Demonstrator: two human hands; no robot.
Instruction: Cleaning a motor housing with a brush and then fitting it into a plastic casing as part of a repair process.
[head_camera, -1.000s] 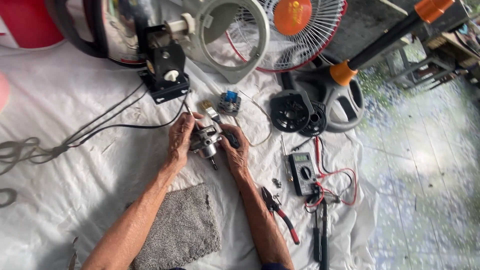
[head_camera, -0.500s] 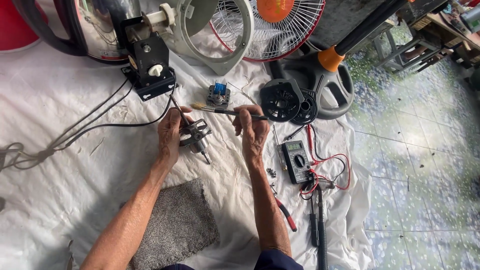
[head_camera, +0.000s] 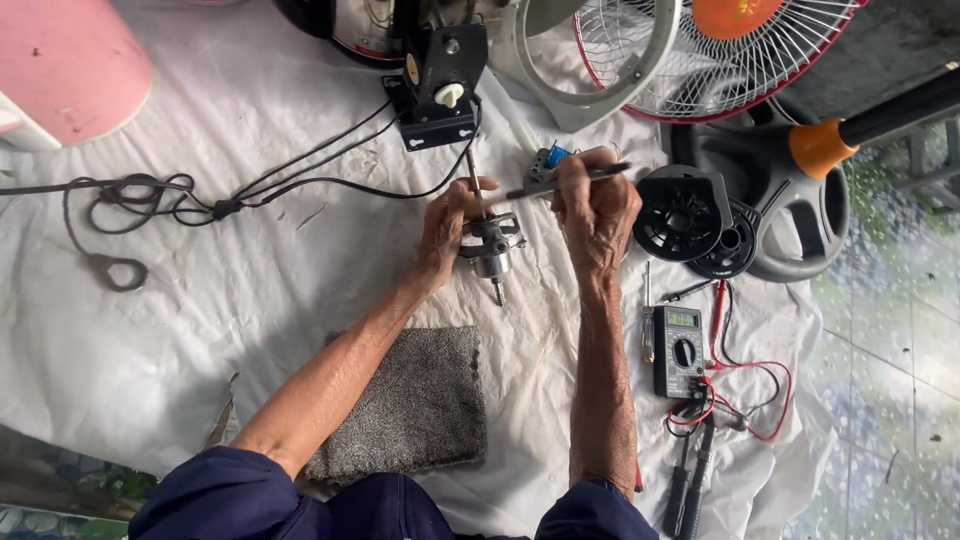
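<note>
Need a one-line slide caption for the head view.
Left hand steadies a small fan motor on white sheeting while right hand holds a screwdriver.

Small greenish rectangular screen (head_camera: 682, 318) atop dark multimeter (head_camera: 679, 352), right of forearm

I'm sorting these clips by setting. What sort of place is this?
Probably an informal fan repair spot on a tiled floor. A white sheet is the work surface; on it lie a digital multimeter, a fan guard and a small fan motor steadied by the left hand.
</note>
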